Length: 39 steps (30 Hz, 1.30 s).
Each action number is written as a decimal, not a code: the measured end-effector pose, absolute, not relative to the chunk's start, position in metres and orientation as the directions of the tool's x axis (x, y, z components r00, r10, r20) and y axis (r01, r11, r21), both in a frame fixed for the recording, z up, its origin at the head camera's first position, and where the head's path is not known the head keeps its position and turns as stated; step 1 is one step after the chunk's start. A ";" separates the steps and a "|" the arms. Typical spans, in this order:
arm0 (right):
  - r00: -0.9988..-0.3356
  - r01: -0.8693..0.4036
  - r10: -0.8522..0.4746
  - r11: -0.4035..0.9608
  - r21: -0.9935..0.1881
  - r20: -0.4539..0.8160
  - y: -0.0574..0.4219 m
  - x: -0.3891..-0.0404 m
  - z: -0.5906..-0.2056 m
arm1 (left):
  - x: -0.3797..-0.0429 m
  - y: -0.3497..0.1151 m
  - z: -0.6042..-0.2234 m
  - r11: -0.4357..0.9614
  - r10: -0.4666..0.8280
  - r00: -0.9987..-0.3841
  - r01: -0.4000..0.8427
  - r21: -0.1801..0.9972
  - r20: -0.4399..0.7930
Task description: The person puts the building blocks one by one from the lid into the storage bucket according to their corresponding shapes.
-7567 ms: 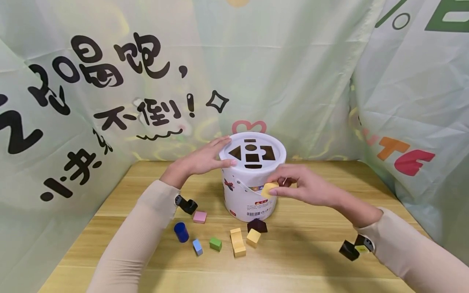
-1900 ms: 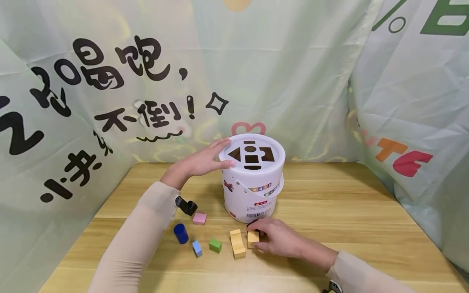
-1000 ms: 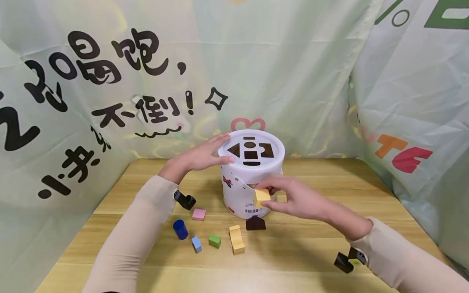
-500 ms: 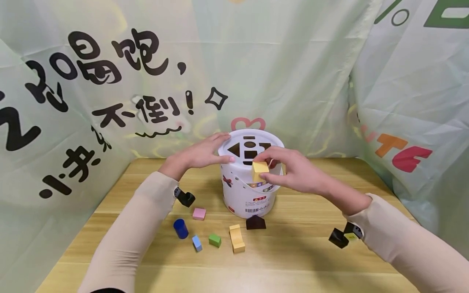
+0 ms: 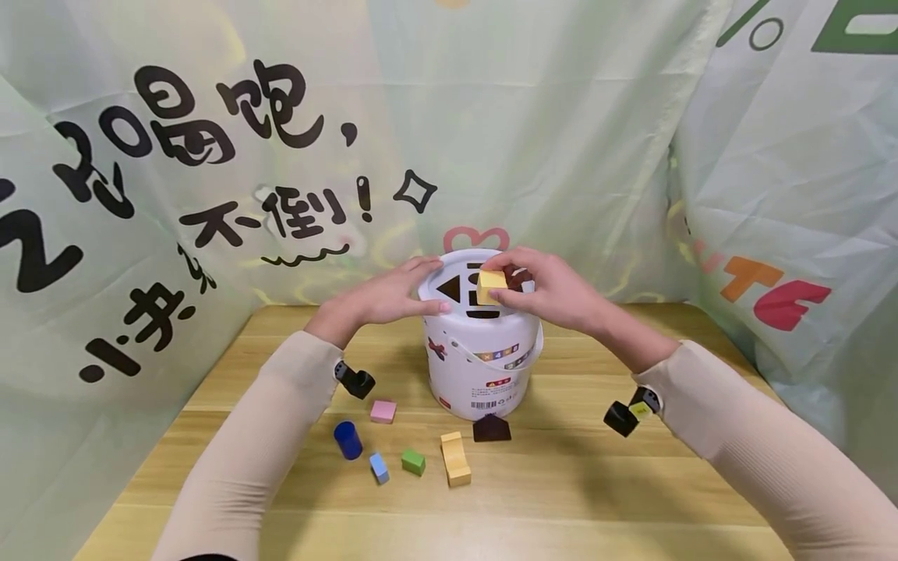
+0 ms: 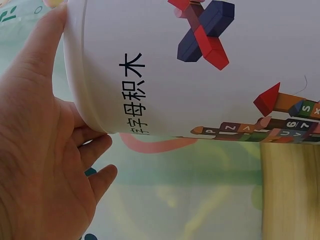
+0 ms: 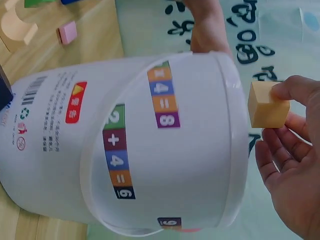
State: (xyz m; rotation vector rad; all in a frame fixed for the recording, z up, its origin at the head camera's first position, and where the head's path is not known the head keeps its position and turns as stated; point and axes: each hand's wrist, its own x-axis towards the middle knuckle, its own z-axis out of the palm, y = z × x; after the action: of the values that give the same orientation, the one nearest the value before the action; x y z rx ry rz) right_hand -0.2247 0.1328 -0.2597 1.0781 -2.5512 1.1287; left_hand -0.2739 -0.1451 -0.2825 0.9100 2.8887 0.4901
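Bucket (image 5: 449,382) stands on the counter (image 5: 561,499) with the left hand (image 5: 386,300) touching its lid (image 5: 457,265) on the left, likely to hold it steady, while the right hand (image 5: 550,292) pinches a yellow cube (image 5: 493,288) above, by its sides, perhaps to leave its bottom bare.

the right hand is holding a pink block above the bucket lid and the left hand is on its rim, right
One slip: the right hand holds a yellow block, not a pink one, above the bucket lid, as the head view shows. The left hand is on the rim.
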 end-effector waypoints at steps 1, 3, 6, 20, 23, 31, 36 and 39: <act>-0.739 -0.657 -0.551 0.464 -0.593 0.387 0.133 -0.228 -0.260 | -0.274 -0.145 -0.283 0.773 0.569 -0.822 0.545 0.324 0.025; -0.752 -0.639 -0.548 0.470 -0.609 0.367 0.133 -0.234 -0.262 | -0.273 -0.144 -0.283 0.773 0.569 -0.822 0.544 0.327 0.024; -0.770 -0.611 -0.546 0.482 -0.629 0.329 0.131 -0.241 -0.264 | -0.272 -0.144 -0.284 0.772 0.568 -0.822 0.543 0.331 0.023; -0.804 -0.531 -0.545 0.482 -0.697 0.236 0.125 -0.255 -0.270 | -0.270 -0.145 -0.283 0.766 0.568 -0.823 0.541 0.347 0.031; -0.810 -0.523 -0.541 0.489 -0.698 0.227 0.125 -0.256 -0.271 | -0.270 -0.145 -0.284 0.762 0.570 -0.821 0.543 0.352 0.033; -0.801 -0.546 -0.553 0.514 -0.662 0.231 0.121 -0.258 -0.271 | -0.271 -0.146 -0.284 0.766 0.563 -0.826 0.539 0.351 0.038; -0.790 -0.568 -0.569 0.541 -0.621 0.228 0.119 -0.259 -0.274 | -0.270 -0.146 -0.285 0.768 0.556 -0.830 0.530 0.359 0.034; -0.794 -0.566 -0.568 0.564 -0.601 0.216 0.119 -0.258 -0.275 | -0.270 -0.145 -0.286 0.770 0.552 -0.834 0.523 0.366 0.030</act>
State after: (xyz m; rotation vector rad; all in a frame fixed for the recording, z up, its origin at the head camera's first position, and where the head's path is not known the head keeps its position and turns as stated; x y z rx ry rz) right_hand -0.2585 0.1188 -0.2749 1.0085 -2.7800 1.0674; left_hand -0.2696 -0.1455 -0.2860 0.8758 2.8806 0.5595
